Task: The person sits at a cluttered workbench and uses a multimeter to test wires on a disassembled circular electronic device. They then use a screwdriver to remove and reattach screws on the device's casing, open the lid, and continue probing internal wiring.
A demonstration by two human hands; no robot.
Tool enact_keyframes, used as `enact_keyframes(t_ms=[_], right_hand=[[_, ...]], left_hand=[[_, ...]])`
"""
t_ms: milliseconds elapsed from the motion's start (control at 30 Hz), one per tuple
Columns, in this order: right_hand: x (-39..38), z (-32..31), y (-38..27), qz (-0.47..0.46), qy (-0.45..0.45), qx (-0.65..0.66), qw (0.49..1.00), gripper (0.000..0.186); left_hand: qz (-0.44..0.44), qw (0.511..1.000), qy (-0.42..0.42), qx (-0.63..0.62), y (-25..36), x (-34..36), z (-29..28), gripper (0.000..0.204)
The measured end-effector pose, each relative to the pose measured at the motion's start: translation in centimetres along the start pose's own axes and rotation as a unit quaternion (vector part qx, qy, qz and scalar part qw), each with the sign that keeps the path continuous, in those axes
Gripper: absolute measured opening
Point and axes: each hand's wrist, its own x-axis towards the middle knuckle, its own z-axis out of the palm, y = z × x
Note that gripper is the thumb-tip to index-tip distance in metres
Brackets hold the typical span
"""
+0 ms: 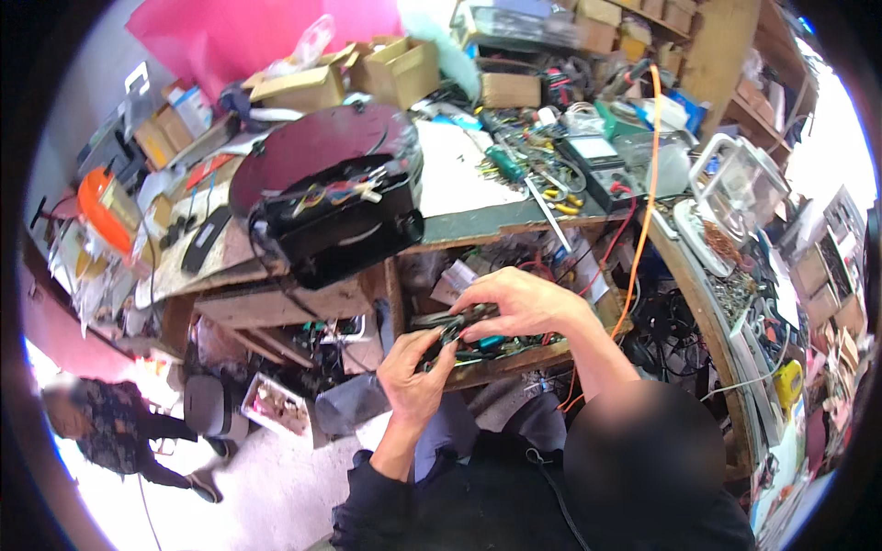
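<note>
Both hands meet above an open drawer (501, 369) under the bench edge. My left hand (412, 375) is closed, thumb and fingertips pinched on a small dark piece (452, 332) too small to name. From the right, my right hand (519, 303) reaches over it with bent fingers, closed at the same spot; its fingertips partly hide the piece. A teal-handled tool (491, 343) lies in the drawer just below my right hand. On the bench beyond stands an opened black appliance housing (335, 243) with a dark red round top (322, 151) and loose wires inside.
A meter-like box (593, 156), a green-handled screwdriver (505, 163) and yellow-handled pliers (562, 200) lie on the bench. An orange cable (650, 184) hangs down at the right. Cardboard boxes (397, 73) stand behind. A person (115, 427) is at the lower left.
</note>
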Motion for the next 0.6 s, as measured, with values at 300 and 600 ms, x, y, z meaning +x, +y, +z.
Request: enact_keyframes(t_ms=[300,600], right_hand=[[3.2,0.4,-0.2,0.029,0.299,0.139,0.944,0.023],[9.8,-0.8,0.5,0.047,0.43,0.281,0.857,0.026]], left_hand=[[0.022,0.999,0.008,0.04,0.9,0.3,0.2,0.024],[-0.012,0.999,-0.005,0.037,0.2,-0.2,0.1,0.026]])
